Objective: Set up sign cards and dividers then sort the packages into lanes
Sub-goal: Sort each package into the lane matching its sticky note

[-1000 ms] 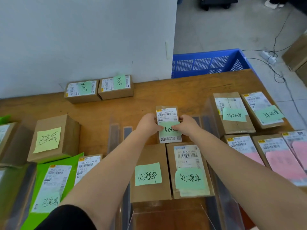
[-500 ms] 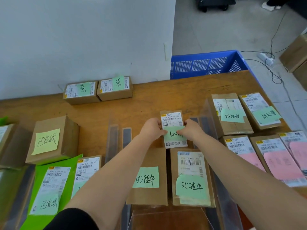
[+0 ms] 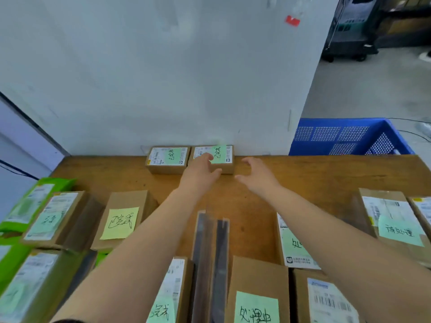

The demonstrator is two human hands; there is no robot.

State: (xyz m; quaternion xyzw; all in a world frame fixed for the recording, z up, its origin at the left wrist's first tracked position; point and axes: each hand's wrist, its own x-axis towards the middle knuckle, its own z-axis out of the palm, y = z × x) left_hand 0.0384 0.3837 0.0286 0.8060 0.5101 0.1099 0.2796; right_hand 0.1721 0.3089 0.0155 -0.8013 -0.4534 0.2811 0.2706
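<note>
A flat wooden desk (image 3: 326, 173) with a warm orange-brown top carries rectangular cardboard packages, most bearing white printed shipping labels and square paper sticky notes with handwriting. Against the far edge, by the white wall (image 3: 163, 78), two small low boxes sit side by side and touching: the left small box (image 3: 167, 159) and the right small box (image 3: 222, 157), each with a pale green note on its label. Along the left edge lie a glossy green mailer bag (image 3: 46, 187), a labelled carton (image 3: 53, 217) and a taller box with a yellow note (image 3: 121, 222). Two dark, narrow divider strips (image 3: 211, 252) in clear sleeves run lengthwise down the middle of the desk. Near the front edge sit a box with a green note (image 3: 256, 299) and a labelled box (image 3: 328, 299); behind them a slim labelled package (image 3: 296, 248), and toward the right edge another box with a green note (image 3: 394, 220).

A broad band of bare wood lies between the far pair and the nearer rows. Beyond the far right corner stands a perforated blue plastic crate (image 3: 349, 136) on the floor.

The left hand (image 3: 199, 173) reaches out with fingers loosely spread, its fingertips over the right small box; whether they touch it cannot be told. The right hand (image 3: 255, 176) is spread open just right of that box, holding nothing.
</note>
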